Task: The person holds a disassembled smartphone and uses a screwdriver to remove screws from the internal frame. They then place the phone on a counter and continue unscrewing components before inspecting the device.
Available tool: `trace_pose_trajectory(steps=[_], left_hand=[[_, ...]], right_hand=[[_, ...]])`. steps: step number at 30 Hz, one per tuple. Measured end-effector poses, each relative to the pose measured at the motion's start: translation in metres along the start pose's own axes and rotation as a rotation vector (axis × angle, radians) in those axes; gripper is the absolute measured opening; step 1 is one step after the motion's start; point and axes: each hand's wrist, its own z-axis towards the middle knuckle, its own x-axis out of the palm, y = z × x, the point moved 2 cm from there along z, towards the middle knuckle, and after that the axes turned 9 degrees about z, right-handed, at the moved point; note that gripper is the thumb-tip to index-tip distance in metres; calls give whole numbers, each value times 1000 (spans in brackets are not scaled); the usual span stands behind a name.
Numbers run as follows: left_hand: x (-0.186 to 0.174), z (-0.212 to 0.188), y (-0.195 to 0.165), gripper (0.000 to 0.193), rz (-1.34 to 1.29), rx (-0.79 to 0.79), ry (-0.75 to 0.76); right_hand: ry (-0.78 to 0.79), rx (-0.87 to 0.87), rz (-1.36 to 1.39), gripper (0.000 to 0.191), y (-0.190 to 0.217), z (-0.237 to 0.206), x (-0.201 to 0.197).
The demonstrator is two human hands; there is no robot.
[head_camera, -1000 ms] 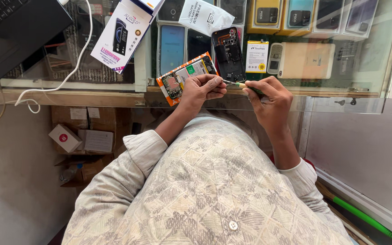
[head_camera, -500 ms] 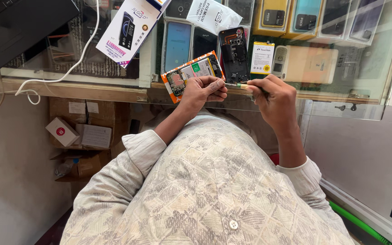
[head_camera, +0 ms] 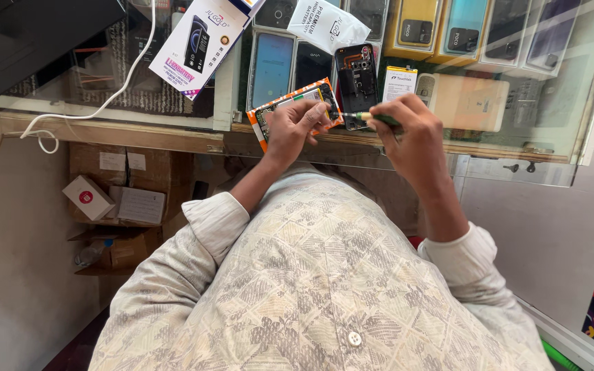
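While the left hand [head_camera: 295, 127] stays clamped on the opened phone [head_camera: 295, 110] at upper centre, the right hand [head_camera: 410, 134], fingers closed round the screwdriver [head_camera: 372, 119], has brought its tip closer to the phone's edge.

glass-topped table [head_camera: 173, 134] with wooden front edge. on glass: white phone box [head_camera: 197, 41], white packet [head_camera: 328, 26], opened black phone [head_camera: 356, 77], small white battery [head_camera: 399, 82], beige flat case [head_camera: 472, 103], white cable [head_camera: 115, 93], dark laptop [head_camera: 29, 38] at left corner.
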Motion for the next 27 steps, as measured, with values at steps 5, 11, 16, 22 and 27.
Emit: trace_pose_trajectory(steps=[5, 11, 16, 22, 27], left_hand=[[-19, 1, -19, 34, 628, 415, -154], [-15, 8, -26, 73, 855, 583, -67], [-12, 13, -17, 82, 828, 581, -28], [-10, 14, -9, 78, 779, 583, 16], [-10, 15, -8, 75, 804, 560, 31]], right_hand=[[98, -83, -111, 14, -6, 27, 9], [218, -159, -238, 14, -13, 57, 32], [288, -168, -308, 14, -20, 76, 43], [297, -160, -313, 14, -24, 74, 43], [306, -129, -339, 14, -27, 72, 46]])
